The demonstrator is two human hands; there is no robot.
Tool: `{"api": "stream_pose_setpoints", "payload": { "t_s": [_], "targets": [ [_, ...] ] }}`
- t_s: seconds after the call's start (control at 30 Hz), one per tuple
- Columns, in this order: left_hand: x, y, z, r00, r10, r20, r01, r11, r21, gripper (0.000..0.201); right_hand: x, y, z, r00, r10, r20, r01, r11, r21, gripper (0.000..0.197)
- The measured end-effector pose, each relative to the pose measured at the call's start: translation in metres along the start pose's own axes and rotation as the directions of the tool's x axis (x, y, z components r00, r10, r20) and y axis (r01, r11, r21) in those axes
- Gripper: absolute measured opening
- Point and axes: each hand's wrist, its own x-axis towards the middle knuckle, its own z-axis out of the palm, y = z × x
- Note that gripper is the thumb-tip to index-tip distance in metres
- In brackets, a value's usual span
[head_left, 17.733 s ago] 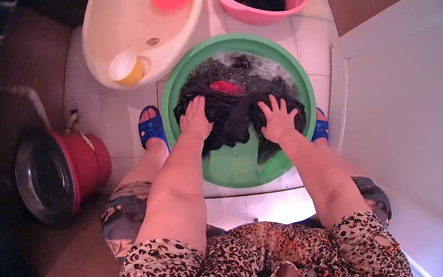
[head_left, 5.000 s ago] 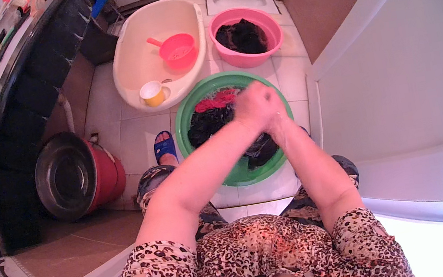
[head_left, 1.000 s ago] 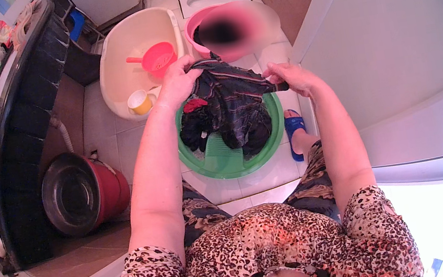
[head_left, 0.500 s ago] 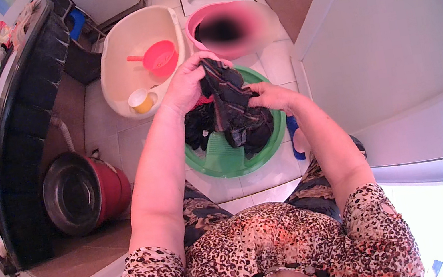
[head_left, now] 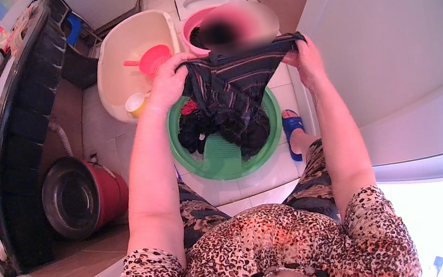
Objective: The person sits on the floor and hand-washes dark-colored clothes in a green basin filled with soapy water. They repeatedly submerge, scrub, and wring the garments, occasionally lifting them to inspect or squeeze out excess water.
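Moved wider apart, left grip (head_left: 169, 84) and right grip (head_left: 308, 62) pinch the upper-centre garment (head_left: 245, 68). It hangs dark, striped, creased.

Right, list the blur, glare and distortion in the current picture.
Head view, top: an oval blur hides much of the pink basin; head view, lower right: glare burns out to white; head view, left: the black counter bows with the fisheye; head view, centre: the striped cloth is fairly clear.

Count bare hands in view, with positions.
2: the left hand grips the upper left of a dark striped cloth; the right hand grips its upper right. The cloth hangs over a green round plastic basin. No other hand shows.
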Motion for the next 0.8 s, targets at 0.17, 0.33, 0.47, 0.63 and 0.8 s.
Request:
{"api": "stream_pose_setpoints", "payload": {
  "t_s": [0.17,0.33,0.47,0.63,0.8],
  "targets": [
    [-0.004,0.021,0.0,0.988,-0.028,0.153,0.077,0.942,-0.326,0.032,0.038,0.037,-0.052,0.9,0.07,0.43,-0.201,0.942,0.269,0.024],
    [-0.022,0.036,0.03,0.984,-0.169,0.053,0.104,0.792,0.602,0.046,-0.016,0.011,0.007,0.882,0.303,0.362,-0.378,0.912,0.157,0.056],
    [-0.019,0.024,0.04,0.993,-0.111,-0.03,0.086,0.54,0.837,0.032,-0.033,0.019,0.019,0.748,0.478,0.46,-0.466,0.872,-0.147,0.074],
    [-0.015,-0.003,0.03,0.953,0.303,-0.013,-0.085,0.308,0.948,0.018,-0.035,0.024,0.035,0.857,0.484,0.176,-0.478,0.875,-0.077,0.064],
    [-0.011,-0.01,0.017,0.918,0.322,-0.231,0.109,0.355,0.928,0.033,-0.056,-0.04,0.051,0.9,0.392,0.191,-0.392,0.919,-0.041,0.048]
  ]
}}
